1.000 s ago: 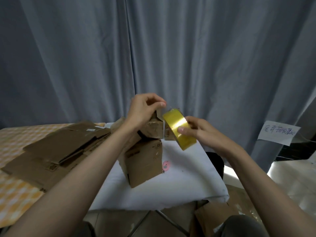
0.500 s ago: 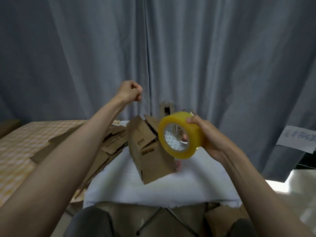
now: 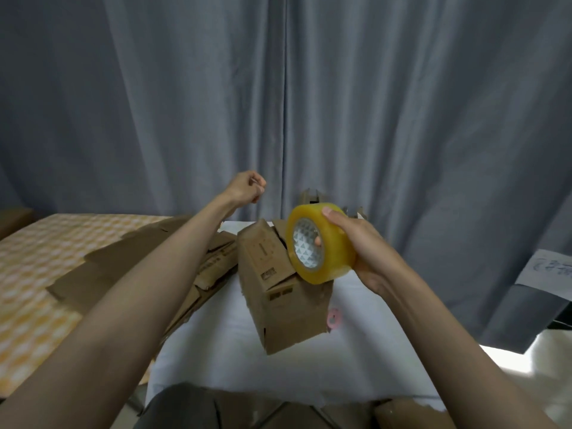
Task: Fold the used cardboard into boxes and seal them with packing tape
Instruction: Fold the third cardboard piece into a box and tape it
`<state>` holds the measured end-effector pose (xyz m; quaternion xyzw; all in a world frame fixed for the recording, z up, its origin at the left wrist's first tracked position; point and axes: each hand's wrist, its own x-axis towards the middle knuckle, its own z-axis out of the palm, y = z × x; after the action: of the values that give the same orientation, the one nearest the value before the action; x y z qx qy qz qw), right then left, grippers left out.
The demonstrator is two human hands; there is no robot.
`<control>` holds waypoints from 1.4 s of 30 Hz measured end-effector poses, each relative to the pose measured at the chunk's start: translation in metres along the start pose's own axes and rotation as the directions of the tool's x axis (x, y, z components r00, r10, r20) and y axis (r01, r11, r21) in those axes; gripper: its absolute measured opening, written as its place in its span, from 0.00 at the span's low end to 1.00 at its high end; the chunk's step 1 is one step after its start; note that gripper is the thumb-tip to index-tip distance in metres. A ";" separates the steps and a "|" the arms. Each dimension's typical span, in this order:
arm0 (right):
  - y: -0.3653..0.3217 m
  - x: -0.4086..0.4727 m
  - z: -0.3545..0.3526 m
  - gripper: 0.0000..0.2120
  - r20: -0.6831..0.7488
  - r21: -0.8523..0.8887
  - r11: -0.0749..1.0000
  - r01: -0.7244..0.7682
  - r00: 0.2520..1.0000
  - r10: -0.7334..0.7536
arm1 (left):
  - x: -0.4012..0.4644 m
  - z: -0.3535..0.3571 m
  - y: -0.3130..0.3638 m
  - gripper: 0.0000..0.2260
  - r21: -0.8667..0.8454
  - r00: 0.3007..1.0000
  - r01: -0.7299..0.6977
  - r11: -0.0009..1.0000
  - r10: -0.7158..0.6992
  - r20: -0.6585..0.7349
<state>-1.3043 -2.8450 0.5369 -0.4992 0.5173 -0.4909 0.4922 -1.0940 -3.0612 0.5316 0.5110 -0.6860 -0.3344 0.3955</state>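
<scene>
One roll of tape [image 3: 322, 244] is in view, and one standing cardboard box [image 3: 280, 292]. One pile of flattened cardboard [image 3: 148, 264] lies to its left; how many sheets it holds cannot be told. There are two hands: the left [image 3: 246, 188] and the right [image 3: 360, 243]. One small pink item [image 3: 334, 318] lies on the one white-covered bench [image 3: 356, 366]. One paper note [image 3: 548, 272] hangs on the curtain [image 3: 402, 103].

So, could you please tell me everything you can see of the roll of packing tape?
The roll of packing tape is a wide, glossy, translucent yellow ring on a core whose inner wall shows a grey-and-white triangle pattern. It is held in the air, tilted, its open face turned to the camera, in front of the cardboard box and above the white cloth. The right hand grips it, a fingertip showing through the core. No loose end of tape is visible.
</scene>
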 end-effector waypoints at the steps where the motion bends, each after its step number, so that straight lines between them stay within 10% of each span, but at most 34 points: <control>1: 0.003 0.003 0.001 0.17 0.001 -0.013 1.000 -0.019 1.000 0.019 | 0.003 0.002 -0.005 0.12 0.006 1.000 -0.001 1.000 0.001 -0.002; 21: 0.017 0.032 0.010 0.31 0.122 -0.065 0.993 -0.104 0.986 0.111 | 0.016 0.039 -0.071 0.11 0.221 0.990 0.005 0.975 -0.037 0.139; 34: 0.065 0.003 0.026 0.46 -0.124 -0.055 0.998 0.003 0.992 -0.010 | 0.007 0.035 -0.073 0.04 0.260 0.997 -0.030 0.965 0.010 0.075; 42: 0.094 0.008 0.033 0.19 -0.323 -0.002 0.998 0.060 0.945 -0.058 | -0.016 0.030 -0.074 0.07 0.218 0.993 0.021 0.976 -0.046 0.112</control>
<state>-1.2743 -2.8512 0.4416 -0.4253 0.5738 -0.5826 0.3879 -1.0859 -3.0630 0.4506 0.5421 -0.7315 -0.2936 0.2913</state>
